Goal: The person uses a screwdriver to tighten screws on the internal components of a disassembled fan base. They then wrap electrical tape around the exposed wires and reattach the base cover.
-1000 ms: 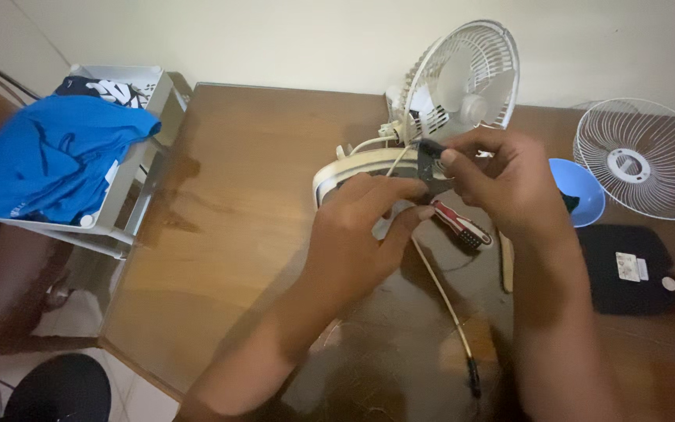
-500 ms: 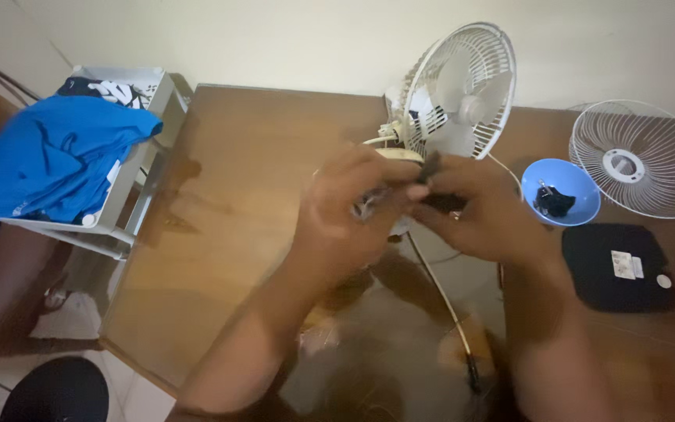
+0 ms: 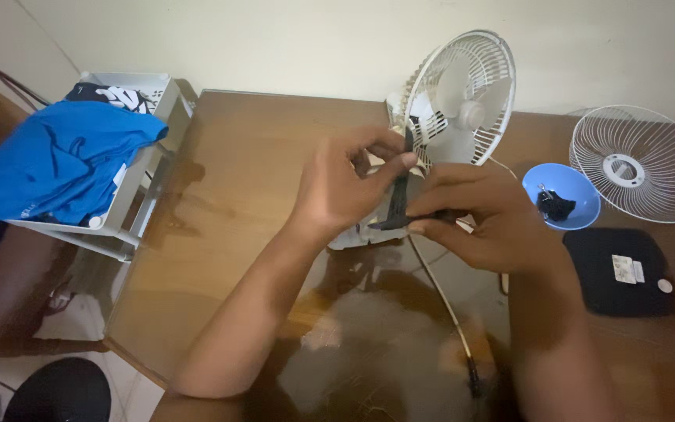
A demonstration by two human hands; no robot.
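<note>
My left hand (image 3: 345,187) and my right hand (image 3: 482,219) meet over the middle of the brown wooden table (image 3: 228,227). Both pinch a thin black strip-like part (image 3: 398,199), held upright between the fingers. Under the hands lies a white fan base (image 3: 357,234), mostly hidden. Just behind stands the white fan head (image 3: 462,98) in its wire guard. A pale cord (image 3: 439,289) runs from under the hands toward the table's near edge.
A small blue bowl (image 3: 562,197) with dark small parts sits right of my hands. A loose white wire fan guard (image 3: 641,162) and a flat black plate (image 3: 619,272) lie at the far right. A white rack with blue cloth (image 3: 72,160) stands left of the table.
My hands have lifted off the fan base and come together, turning the black part upright. The view has shifted slightly left.
</note>
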